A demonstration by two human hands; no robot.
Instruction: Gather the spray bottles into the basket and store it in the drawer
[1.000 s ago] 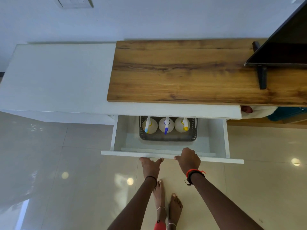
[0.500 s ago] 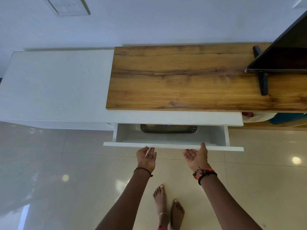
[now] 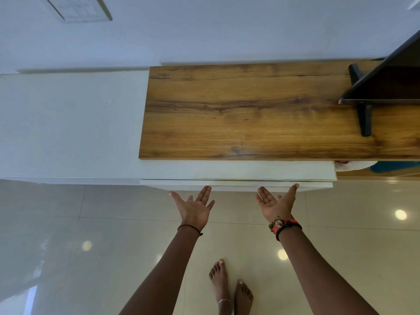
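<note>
The drawer (image 3: 236,183) sits pushed in under the wooden tabletop (image 3: 250,110), basket and spray bottles out of sight. Left hand (image 3: 194,209) and right hand (image 3: 276,204) are spread wide, empty, fingertips at its front

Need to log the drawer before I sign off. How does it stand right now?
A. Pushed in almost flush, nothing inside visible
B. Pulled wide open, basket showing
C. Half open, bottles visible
A: the drawer front sits almost flush under the cabinet top, no interior showing, with the left hand and right hand open-palmed at its edge.
</note>
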